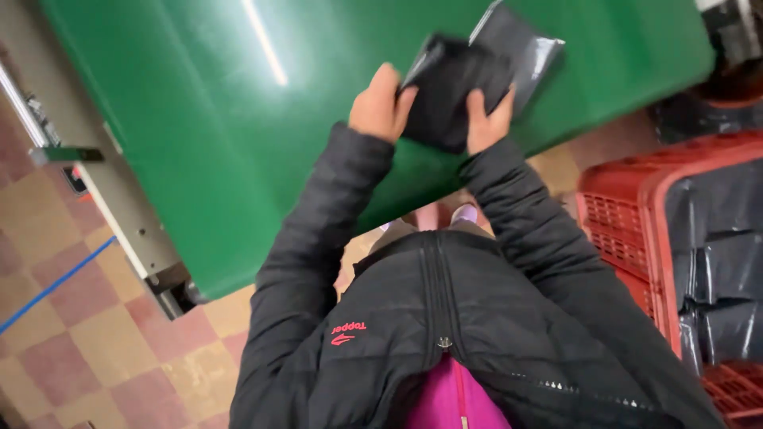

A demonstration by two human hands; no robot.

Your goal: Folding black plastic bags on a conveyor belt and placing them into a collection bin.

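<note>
Clad in a black quilted puffer jacket [445, 318], stitched in narrow horizontal channels. Long sleeves, one down to the wrist of the left hand [380, 105], the other to the wrist of the right hand [486, 121], both hands bare. Fastened with a black front zip with a small metal pull, undone at the collar. Small red embroidered mark on the chest. Bright magenta garment [453, 401] showing beneath the open neck. Light-coloured shoe tips [463, 213] just visible below the hem.

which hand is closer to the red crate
Right. The right hand grips the black package on the side toward the red crate; the left hand holds the package's far side.
</note>
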